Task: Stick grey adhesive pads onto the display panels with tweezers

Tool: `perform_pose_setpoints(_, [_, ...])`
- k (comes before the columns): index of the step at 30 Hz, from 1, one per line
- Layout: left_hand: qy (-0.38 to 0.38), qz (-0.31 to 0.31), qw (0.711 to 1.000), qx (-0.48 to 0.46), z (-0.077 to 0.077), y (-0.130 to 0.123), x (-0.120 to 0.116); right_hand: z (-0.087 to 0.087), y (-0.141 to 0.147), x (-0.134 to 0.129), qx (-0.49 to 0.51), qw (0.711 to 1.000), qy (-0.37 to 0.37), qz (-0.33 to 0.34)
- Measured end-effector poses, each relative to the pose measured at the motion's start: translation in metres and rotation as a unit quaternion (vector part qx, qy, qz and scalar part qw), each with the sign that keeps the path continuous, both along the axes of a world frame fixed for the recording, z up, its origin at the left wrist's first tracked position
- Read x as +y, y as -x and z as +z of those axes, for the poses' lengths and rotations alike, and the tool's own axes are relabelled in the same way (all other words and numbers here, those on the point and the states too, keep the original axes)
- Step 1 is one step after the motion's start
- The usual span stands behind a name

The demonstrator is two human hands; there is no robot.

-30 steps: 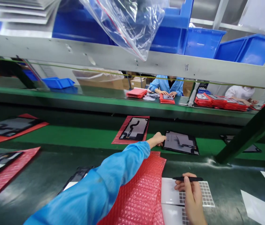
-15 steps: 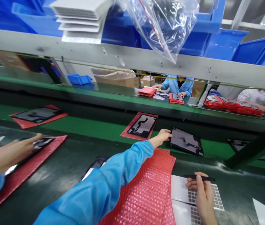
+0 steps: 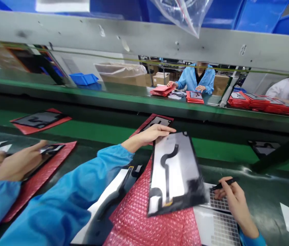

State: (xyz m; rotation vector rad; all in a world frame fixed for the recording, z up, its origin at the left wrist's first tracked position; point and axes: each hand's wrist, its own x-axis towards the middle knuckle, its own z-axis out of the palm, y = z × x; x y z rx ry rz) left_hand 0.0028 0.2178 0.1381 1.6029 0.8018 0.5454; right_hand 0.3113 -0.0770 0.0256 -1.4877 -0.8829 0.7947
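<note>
My left hand (image 3: pixel 151 134), in a blue sleeve, grips the top edge of a display panel (image 3: pixel 176 171). This panel is flat, grey and black with a curved black ribbon cable, and tilts above red bubble-wrap bags (image 3: pixel 157 225). On the right, my right hand (image 3: pixel 232 196) holds black tweezers (image 3: pixel 223 184) over white sheets with grids of small grey squares (image 3: pixel 226 223). Another display panel (image 3: pixel 108 201) lies on the bench left of the bags, partly under my left sleeve.
At left, a co-worker's hand (image 3: pixel 23 162) rests on a panel over red bubble wrap (image 3: pixel 52 165). More panels (image 3: pixel 42 119) lie on the green conveyor (image 3: pixel 95 131). A dark post (image 3: pixel 282 153) slants at right. Blue bins (image 3: pixel 218 15) hang overhead; people work across the line.
My left hand has lifted the display panel off the conveyor and brought it nearer, over the bubble-wrap bags. My right hand has shifted slightly up and right with the tweezers.
</note>
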Motion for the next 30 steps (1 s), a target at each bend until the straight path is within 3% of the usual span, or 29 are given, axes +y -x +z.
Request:
perform_pose_setpoints(3, [0.006,-0.090,0.995,0.048,-0.013,0.011,-0.028,0.003,-0.006,0.000,-0.030,0.998,0.039,0.025])
perform_pose_setpoints(5, [-0.007,-0.118,0.991,0.067,-0.026,0.010,-0.045,0.003,-0.008,0.001,-0.047,0.997,0.053,0.022])
perform_pose_setpoints(10, [-0.103,-0.062,0.991,0.060,-0.059,0.014,-0.074,-0.001,-0.011,0.002,-0.061,0.995,0.075,0.004])
perform_pose_setpoints(16, [-0.205,-0.015,0.977,0.059,-0.083,0.038,-0.105,-0.003,-0.013,0.003,-0.042,0.995,0.094,-0.005])
perform_pose_setpoints(21, [-0.232,0.018,0.970,0.069,-0.093,0.042,-0.118,0.000,-0.014,0.003,-0.030,0.994,0.108,0.000])
perform_pose_setpoints(30, [-0.255,0.023,0.964,0.068,-0.092,0.039,-0.122,0.005,-0.021,0.004,-0.015,0.993,0.117,0.015])
